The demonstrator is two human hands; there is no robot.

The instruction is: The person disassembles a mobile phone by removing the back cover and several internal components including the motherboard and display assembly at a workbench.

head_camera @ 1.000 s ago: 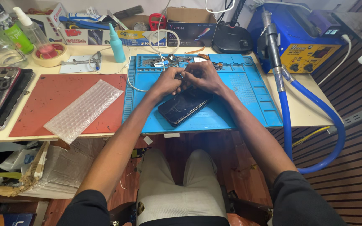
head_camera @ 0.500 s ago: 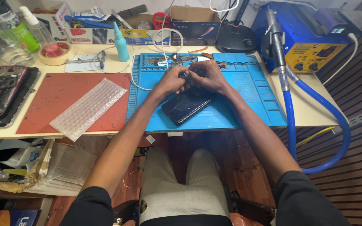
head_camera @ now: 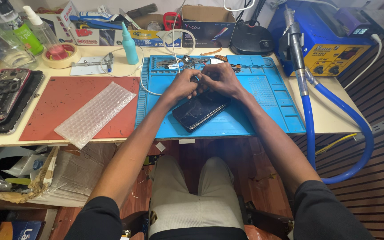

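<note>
Grip: left hand (head_camera: 184, 84) and right hand (head_camera: 221, 79) are pressed together at centre frame; what is pinched cannot be told.
Phone: black glossy smartphone (head_camera: 199, 110) lies just below them.
Surface: blue silicone work mat (head_camera: 267, 98), red rubber mat (head_camera: 67, 95) at left, cream tabletop (head_camera: 330, 118).
Room: blue boxy soldering station (head_camera: 334, 40) at upper right.

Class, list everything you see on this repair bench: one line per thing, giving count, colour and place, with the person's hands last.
Dark glossy smartphone: one, black, on the blue mat under the hands.
Blue silicone work mat: one, bench centre.
Red rubber mat: one, left of the blue mat.
Clear bubble-wrap sheet: one, on the red mat.
Teal squeeze bottle: one, upright behind the mats.
Blue hot-air station: one, far right, blue hose hanging.
Opened phone on black tray: one, far left.
Left hand: touching the phone's top edge.
Right hand: beside it, fingers meeting.
</note>
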